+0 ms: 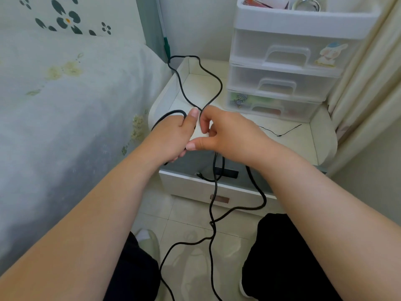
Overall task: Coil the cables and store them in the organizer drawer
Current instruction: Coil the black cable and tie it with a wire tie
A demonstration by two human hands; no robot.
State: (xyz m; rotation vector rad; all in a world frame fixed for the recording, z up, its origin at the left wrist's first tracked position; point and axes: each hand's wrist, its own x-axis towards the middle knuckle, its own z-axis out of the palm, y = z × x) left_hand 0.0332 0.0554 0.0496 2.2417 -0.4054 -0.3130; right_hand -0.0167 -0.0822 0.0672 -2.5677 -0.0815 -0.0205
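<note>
Black cable (213, 88): limp, light, tangle-prone. Left hand (173, 137) grips gathered loops; right hand (225, 133) fingers (204, 124) pinch strand just beside; feed there.

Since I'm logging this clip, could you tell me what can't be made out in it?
- Black cable ends: head view, cut off by the bottom edge.
- Left hand grip: its own back hides the coil.
- Organizer drawer contents: blurred by frosted fronts.
- Open nightstand drawer interior: arms cover it.

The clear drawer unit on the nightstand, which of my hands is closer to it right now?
Right. The right hand sits just in front of the drawer unit, below its bottom drawer. The left hand is further left, by the bed, gripping the black cable.
</note>
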